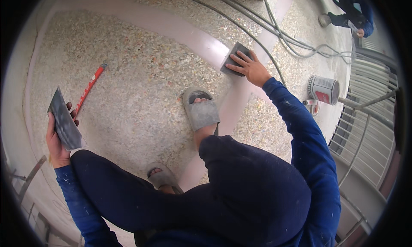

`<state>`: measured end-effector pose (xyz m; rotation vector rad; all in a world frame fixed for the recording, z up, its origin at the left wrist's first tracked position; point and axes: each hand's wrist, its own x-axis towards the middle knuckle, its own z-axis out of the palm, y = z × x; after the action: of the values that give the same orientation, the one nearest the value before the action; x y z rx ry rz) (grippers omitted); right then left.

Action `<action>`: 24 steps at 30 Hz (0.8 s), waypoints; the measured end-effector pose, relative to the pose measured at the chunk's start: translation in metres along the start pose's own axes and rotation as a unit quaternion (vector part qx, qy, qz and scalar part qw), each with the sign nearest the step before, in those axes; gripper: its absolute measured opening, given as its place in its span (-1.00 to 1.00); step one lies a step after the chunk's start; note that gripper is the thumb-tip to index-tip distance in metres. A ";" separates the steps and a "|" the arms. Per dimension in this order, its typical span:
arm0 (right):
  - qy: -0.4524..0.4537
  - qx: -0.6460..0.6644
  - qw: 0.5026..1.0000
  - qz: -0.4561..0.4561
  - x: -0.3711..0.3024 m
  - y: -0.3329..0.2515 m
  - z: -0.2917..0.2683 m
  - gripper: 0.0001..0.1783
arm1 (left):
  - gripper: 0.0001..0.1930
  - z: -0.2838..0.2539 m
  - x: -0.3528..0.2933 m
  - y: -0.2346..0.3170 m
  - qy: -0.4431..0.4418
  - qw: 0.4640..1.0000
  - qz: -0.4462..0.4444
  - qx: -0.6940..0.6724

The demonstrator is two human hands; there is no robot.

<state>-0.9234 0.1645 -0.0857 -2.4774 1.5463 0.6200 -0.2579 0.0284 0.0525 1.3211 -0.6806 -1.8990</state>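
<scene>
My left hand [57,146] grips a dark grey, flat rectangular plate [66,122], which is tilted up over my left knee; its fingers wrap behind the plate. Any handle on its back is hidden. Farther ahead, my right hand [251,69] lies with spread fingers on top of a dark flat rectangular pad [234,51]. This pad rests on a pale pinkish smooth band [184,30] in the speckled floor. A shiny patch shows on the band beside the pad's left edge. Just beyond the left plate lies a long red strip with white marks [89,88].
Grey cables [240,26] run across the far floor. A white and red bucket [324,90] stands at the right, near metal railings [369,131]. A co-worker [352,11] is at the far right. My sandalled feet [201,112] are on the floor between my hands.
</scene>
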 end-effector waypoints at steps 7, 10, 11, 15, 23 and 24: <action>-0.088 -0.001 0.994 0.061 -0.047 -0.003 0.026 -0.07 | -0.44 -0.012 0.009 -0.001 0.001 0.998 -0.008 -0.064; -0.106 -0.011 0.992 0.074 -0.067 -0.003 0.025 -0.09 | -0.43 -0.018 0.008 0.001 -0.023 0.998 0.000 -0.063; -0.133 -0.014 0.988 0.083 -0.072 -0.003 0.023 -0.09 | -0.43 -0.019 0.006 0.001 -0.020 0.998 0.002 -0.062; -0.093 -0.001 0.989 0.116 -0.066 -0.005 0.004 -0.12 | -0.44 -0.021 -0.003 0.002 0.039 0.998 0.010 -0.051; -0.003 -0.040 0.999 0.003 0.028 0.004 -0.017 -0.13 | -0.43 -0.002 0.002 0.000 0.001 1.000 0.009 -0.019; -0.004 -0.053 0.999 0.000 0.027 0.004 -0.015 -0.12 | -0.43 -0.001 0.003 0.000 -0.018 1.000 0.009 -0.014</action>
<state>-0.9133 0.1355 -0.0831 -2.5473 1.5501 0.7274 -0.2574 0.0260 0.0506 1.2611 -0.6789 -1.9147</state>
